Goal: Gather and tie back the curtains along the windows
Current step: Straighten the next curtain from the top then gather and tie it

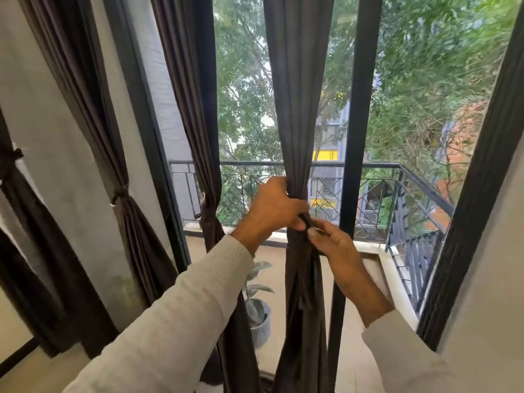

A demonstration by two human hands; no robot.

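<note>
A dark brown curtain (297, 114) hangs gathered into a narrow bundle in front of the window. My left hand (273, 207) grips the bundle at waist height, fingers curled round the folds. My right hand (330, 239) pinches a dark tie-back band (306, 219) that loops round the bundle just below the left hand. To the left hang three more dark curtains, each cinched with a tie: one by the window (204, 137), one by the wall (93, 109), and one at the far left edge (11, 171).
Black window frame posts (354, 137) stand right beside the held curtain. Beyond the glass lie a balcony with a black railing (397, 177) and a potted plant (259, 313). A dark frame and wall (482, 194) close off the right side.
</note>
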